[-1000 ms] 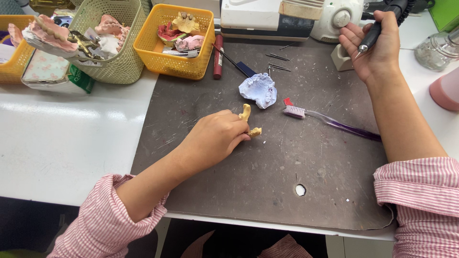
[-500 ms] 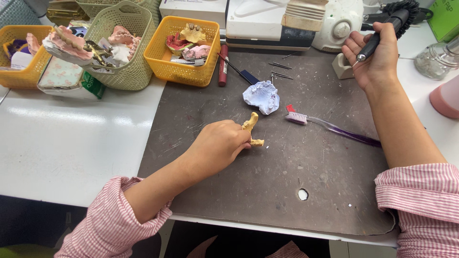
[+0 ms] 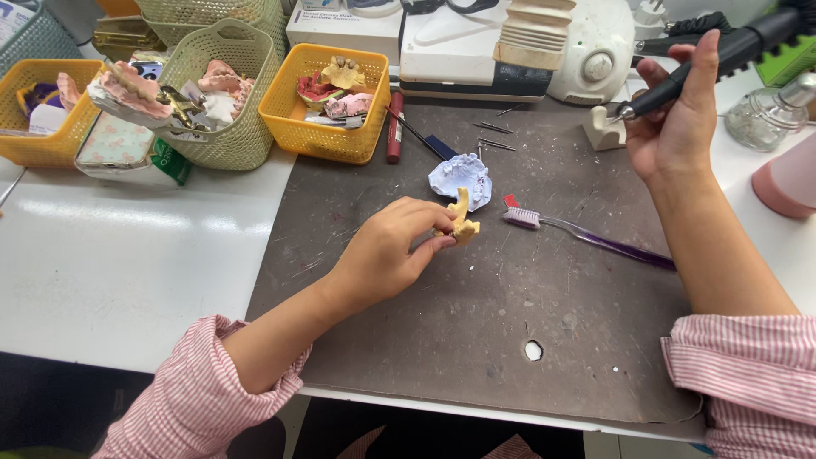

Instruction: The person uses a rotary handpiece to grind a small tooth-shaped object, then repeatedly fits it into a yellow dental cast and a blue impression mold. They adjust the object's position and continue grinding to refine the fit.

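Note:
My left hand (image 3: pixel 387 255) pinches a small yellow dental cast piece (image 3: pixel 463 223) just above the dark work mat (image 3: pixel 476 323). My right hand (image 3: pixel 676 119) is raised at the back right and grips a black rotary handpiece (image 3: pixel 697 72), its tip pointing left. Behind the yellow piece lies a pale blue dental model (image 3: pixel 461 177). A purple toothbrush (image 3: pixel 586 238) lies on the mat between my two hands.
An orange basket (image 3: pixel 293 115) and a green basket (image 3: pixel 229 140) hold several dental casts at the back left. A red pen (image 3: pixel 394 127), loose burs (image 3: pixel 493 136), a white machine (image 3: pixel 595 51), a glass jar (image 3: pixel 765 119) and a pink container (image 3: pixel 786 183) line the back and right.
My left hand has lifted and turned the yellow piece slightly. My right hand has risen a little with the handpiece. The view has shifted.

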The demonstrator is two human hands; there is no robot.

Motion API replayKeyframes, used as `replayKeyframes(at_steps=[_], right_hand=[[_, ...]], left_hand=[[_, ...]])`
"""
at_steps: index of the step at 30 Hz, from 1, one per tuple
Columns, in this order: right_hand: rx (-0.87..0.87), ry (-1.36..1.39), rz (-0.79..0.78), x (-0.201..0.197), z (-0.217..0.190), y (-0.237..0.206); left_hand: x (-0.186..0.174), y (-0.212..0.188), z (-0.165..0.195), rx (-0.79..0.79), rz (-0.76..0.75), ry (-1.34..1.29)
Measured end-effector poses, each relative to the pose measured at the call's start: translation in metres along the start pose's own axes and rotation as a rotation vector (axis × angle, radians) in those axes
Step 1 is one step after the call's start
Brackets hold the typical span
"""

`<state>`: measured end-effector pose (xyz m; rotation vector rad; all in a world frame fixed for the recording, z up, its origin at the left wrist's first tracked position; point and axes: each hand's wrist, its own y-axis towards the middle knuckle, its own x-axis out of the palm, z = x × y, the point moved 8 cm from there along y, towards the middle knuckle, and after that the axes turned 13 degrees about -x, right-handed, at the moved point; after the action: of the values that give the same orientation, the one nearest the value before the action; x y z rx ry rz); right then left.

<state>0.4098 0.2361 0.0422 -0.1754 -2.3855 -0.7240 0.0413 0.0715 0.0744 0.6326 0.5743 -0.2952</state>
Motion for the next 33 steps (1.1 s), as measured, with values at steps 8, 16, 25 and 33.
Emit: replayKeyframes(at_steps=[8,16,25,33], right_hand=[[-0.081,-0.284,-0.371,0.102,-0.048,-0.13],[-0.205,-0.729,-0.736,0.146,-0.018,-0.193],[-0.169,-0.868,-0.865,0.151,0.0,-0.209],[-0.223,-0.825,-0.967,0.156,-0.003,-0.212]], left_hand=[[0.014,-0.007,-0.004,-0.144,-0.003,-0.232],[0.03,-0.011,0.003,0.006,-0.026,0.062],[0.037,-0.017,0.005,0.047,-0.097,0.145],[0.034,-0.017,0.005,0.069,-0.099,0.132]])
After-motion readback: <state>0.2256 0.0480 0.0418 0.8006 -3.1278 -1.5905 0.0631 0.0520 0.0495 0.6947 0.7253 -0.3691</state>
